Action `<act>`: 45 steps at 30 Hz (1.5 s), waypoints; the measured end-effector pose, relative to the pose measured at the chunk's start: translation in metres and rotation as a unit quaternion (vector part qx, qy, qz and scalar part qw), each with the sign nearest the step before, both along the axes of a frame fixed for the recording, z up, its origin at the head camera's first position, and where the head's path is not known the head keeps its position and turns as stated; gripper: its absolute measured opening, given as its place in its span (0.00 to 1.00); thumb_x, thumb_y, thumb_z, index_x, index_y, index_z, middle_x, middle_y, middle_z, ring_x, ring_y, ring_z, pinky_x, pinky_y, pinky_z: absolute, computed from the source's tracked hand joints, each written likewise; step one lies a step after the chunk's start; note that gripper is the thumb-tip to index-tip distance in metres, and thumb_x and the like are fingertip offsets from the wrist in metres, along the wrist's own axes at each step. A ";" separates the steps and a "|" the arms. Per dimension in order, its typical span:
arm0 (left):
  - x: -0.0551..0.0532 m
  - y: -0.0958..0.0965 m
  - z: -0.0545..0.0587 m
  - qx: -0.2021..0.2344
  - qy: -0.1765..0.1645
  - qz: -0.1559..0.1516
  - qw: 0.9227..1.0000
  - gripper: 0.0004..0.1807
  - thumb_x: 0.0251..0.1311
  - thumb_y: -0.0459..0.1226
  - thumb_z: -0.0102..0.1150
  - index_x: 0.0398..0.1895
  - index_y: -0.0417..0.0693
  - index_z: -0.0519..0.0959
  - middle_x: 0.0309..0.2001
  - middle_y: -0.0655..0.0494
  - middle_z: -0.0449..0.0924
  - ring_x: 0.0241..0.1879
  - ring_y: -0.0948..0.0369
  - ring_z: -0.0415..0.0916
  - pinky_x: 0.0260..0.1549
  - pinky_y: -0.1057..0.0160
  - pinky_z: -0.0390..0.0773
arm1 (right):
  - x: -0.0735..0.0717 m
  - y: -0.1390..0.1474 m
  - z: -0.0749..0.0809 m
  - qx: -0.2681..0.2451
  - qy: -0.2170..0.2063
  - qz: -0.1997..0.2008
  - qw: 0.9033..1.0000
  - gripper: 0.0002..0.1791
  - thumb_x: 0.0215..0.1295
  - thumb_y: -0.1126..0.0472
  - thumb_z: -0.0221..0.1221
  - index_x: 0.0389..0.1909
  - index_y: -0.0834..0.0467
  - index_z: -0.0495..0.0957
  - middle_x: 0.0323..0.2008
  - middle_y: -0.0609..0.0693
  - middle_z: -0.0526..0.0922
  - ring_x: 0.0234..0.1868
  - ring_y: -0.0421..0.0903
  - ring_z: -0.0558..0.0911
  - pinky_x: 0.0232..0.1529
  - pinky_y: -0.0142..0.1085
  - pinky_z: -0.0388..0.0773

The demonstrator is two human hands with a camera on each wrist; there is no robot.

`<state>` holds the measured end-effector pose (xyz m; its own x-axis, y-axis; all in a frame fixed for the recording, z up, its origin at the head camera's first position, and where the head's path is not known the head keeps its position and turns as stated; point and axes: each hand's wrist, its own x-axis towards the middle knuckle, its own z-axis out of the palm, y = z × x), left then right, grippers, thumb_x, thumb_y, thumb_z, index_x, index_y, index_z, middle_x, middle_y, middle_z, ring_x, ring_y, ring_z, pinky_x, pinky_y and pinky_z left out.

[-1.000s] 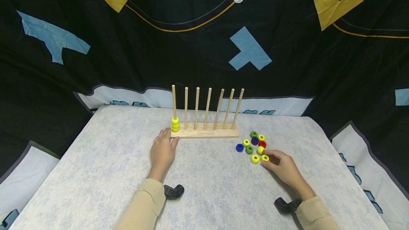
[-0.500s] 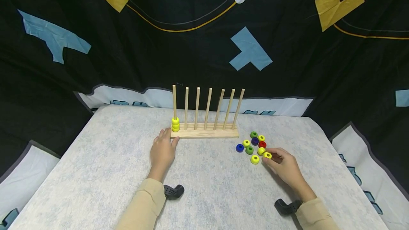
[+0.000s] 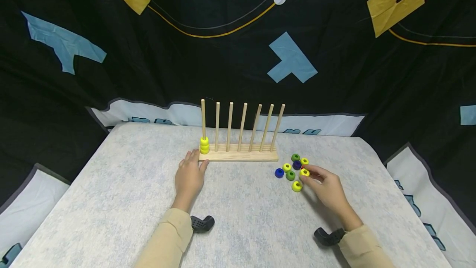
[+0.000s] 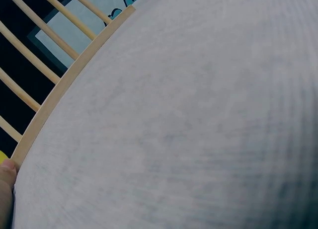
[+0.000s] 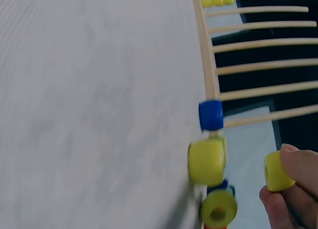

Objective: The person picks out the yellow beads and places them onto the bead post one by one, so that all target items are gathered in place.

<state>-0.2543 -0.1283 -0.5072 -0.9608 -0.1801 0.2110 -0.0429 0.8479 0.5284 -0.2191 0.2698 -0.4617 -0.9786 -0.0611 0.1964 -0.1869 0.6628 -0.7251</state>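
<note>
My right hand (image 3: 328,187) pinches a yellow bead (image 5: 278,172) between thumb and fingertips, raised above the table in the right wrist view. Below it lies a loose group with a blue bead (image 3: 279,173), a green bead (image 3: 291,175), a dark blue bead (image 3: 296,165) and a yellow bead (image 3: 296,186). The red bead is mostly hidden behind the hand. My left hand (image 3: 189,179) rests at the left end of a wooden peg rack (image 3: 238,157), fingertips on its base. Yellow beads (image 3: 204,146) are stacked on the leftmost peg; the other pegs are bare.
A pale, mottled tabletop (image 3: 245,218) lies under everything. Behind the rack, a black curtain (image 3: 223,69) with a white lower border closes off the far edge. Each wrist wears a black strap mount (image 3: 202,223).
My right hand has lifted the yellow bead and moved slightly up and left over the group. My left hand and the rack have stayed in place.
</note>
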 end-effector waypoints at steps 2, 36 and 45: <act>0.000 0.000 0.000 0.001 0.000 0.000 1.000 0.36 0.72 0.52 0.51 0.73 0.37 0.63 0.73 0.41 0.64 0.74 0.43 0.58 0.68 0.39 0.65 | -0.001 -0.006 0.002 -0.009 0.004 0.007 1.000 0.23 0.65 0.53 0.66 0.59 0.57 0.80 0.58 0.55 0.83 0.55 0.51 0.83 0.58 0.44 0.80; 0.002 0.000 0.002 0.008 0.002 0.004 1.000 0.36 0.71 0.52 0.52 0.73 0.37 0.63 0.73 0.41 0.64 0.74 0.43 0.59 0.67 0.38 0.66 | -0.039 -0.117 0.058 -0.057 0.051 0.150 0.986 0.22 0.65 0.56 0.66 0.58 0.57 0.80 0.57 0.50 0.84 0.56 0.47 0.83 0.57 0.39 0.82; 0.001 0.000 0.001 0.006 0.004 0.003 1.000 0.36 0.71 0.52 0.52 0.72 0.38 0.63 0.72 0.41 0.65 0.74 0.43 0.59 0.68 0.39 0.66 | -0.056 -0.140 0.089 -0.045 0.098 0.189 0.976 0.20 0.67 0.58 0.64 0.58 0.57 0.80 0.55 0.52 0.85 0.55 0.47 0.84 0.56 0.40 0.83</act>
<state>-0.2538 -0.1281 -0.5062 -0.9577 -0.1893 0.2167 -0.0442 0.8409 0.5393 -0.2749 0.1295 -0.3731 -0.8326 -0.3835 0.3996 -0.5468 0.4546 -0.7031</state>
